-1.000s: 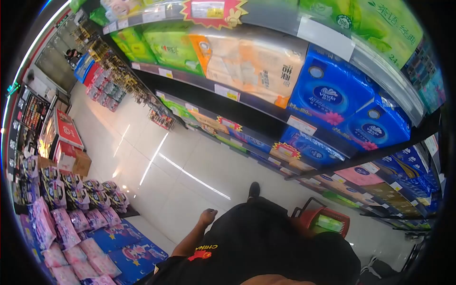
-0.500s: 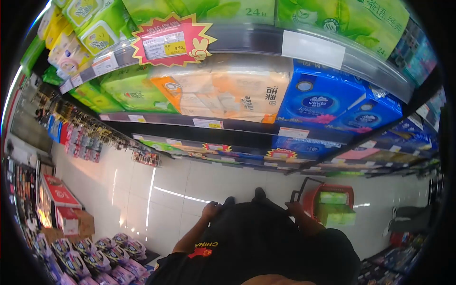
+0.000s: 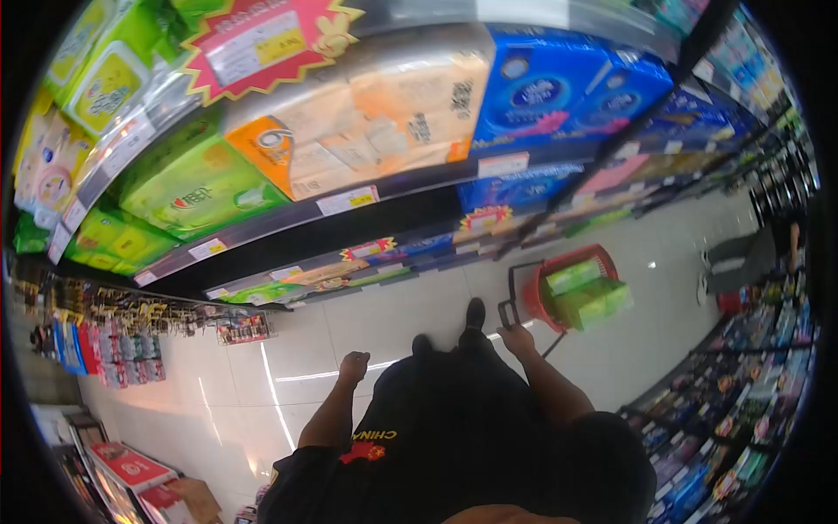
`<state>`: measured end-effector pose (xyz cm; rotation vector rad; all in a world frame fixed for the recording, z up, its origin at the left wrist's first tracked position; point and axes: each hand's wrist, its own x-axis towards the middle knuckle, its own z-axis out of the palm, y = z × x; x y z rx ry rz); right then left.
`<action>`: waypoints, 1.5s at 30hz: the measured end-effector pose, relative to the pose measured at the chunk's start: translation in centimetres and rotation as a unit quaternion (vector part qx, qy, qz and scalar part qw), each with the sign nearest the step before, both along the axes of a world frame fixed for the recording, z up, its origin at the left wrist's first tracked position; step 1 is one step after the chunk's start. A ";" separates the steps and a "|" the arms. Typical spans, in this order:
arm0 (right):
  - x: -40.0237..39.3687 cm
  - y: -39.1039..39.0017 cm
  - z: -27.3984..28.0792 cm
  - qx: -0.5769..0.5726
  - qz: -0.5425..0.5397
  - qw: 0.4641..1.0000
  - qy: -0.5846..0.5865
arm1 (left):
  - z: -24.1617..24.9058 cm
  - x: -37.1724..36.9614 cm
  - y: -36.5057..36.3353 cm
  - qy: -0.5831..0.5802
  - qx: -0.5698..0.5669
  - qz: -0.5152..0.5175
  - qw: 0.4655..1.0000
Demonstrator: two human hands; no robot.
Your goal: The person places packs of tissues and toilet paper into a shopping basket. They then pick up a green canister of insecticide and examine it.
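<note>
My left hand [image 3: 353, 368] hangs over the floor left of my dark shirt, fingers curled in, with nothing visible in it. My right hand [image 3: 516, 337] is closed around the black handle [image 3: 505, 312] of a red basket [image 3: 534, 301]. The basket stands on the floor beside my feet, to the right. Inside are green packs [image 3: 594, 301], one of them jutting over the rim. Ahead, a shelf holds orange-and-white tissue packs [image 3: 375, 118], blue tissue packs [image 3: 534, 94] and green packs [image 3: 196, 183].
A red starburst price sign [image 3: 266, 44] hangs at the upper shelf edge. At the right, another person [image 3: 755, 258] stands in the aisle near a shelf of dark packages [image 3: 707, 419]. Red-topped boxes [image 3: 135, 467] are at the lower left, hanging goods [image 3: 127, 349] at the left.
The view has turned, bringing the right aisle and its shelf further in. My left hand has moved outward from my body. The basket appears closer to my feet.
</note>
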<state>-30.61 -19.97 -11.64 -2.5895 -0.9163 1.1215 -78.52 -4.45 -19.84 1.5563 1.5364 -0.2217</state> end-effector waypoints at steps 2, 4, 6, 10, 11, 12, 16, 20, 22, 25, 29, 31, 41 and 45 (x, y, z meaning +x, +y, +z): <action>-1.5 -1.5 -0.2 -0.016 0.024 1.000 -0.001 | 0.0 -0.1 -0.7 -0.045 -0.029 0.071 0.996; -2.4 -2.6 0.4 -0.029 0.044 0.999 -0.002 | 5.1 2.6 -1.0 -0.053 -0.107 0.165 0.979; -3.3 -2.8 3.8 -0.045 0.055 0.997 0.021 | 5.5 3.3 -1.3 -0.109 -0.101 0.142 0.979; -4.4 -3.7 6.4 -0.011 0.057 0.997 0.052 | 4.5 2.6 -2.2 -0.125 -0.026 -0.046 0.991; -4.3 -4.0 6.5 -0.012 0.041 0.996 0.073 | 3.8 2.1 -2.1 -0.133 0.015 -0.106 0.985; -4.1 -4.2 6.3 -0.012 0.025 0.995 0.095 | 3.8 1.9 -2.0 -0.141 0.059 -0.162 0.975; -2.4 -4.9 4.9 -0.058 -0.021 0.981 0.186 | 4.1 1.6 -2.1 -0.107 -0.029 -0.055 0.992; -0.4 -4.7 8.7 -0.049 -0.060 0.961 0.265 | 4.9 1.6 -1.3 -0.104 -0.036 -0.058 0.992; 0.5 -4.3 11.1 -0.058 -0.094 0.936 0.334 | 6.0 2.7 -0.8 -0.094 -0.043 -0.054 0.993; 1.1 -4.2 13.0 -0.064 -0.117 0.910 0.392 | 9.8 5.8 0.1 -0.081 -0.068 -0.035 0.994; 0.3 -5.7 8.4 0.019 -0.186 0.886 0.424 | 11.9 9.5 0.9 -0.088 -0.080 -0.008 0.993; 0.1 -6.1 6.7 0.069 -0.262 0.855 0.442 | 11.8 10.7 1.2 -0.081 -0.073 -0.012 0.994; 3.2 -12.4 -4.3 0.088 -0.520 0.780 0.337 | 17.9 25.2 1.8 -0.174 -0.136 -0.127 0.967; 3.7 -13.5 -6.0 0.075 -0.547 0.777 0.303 | 20.4 32.1 0.5 -0.209 -0.041 -0.307 0.928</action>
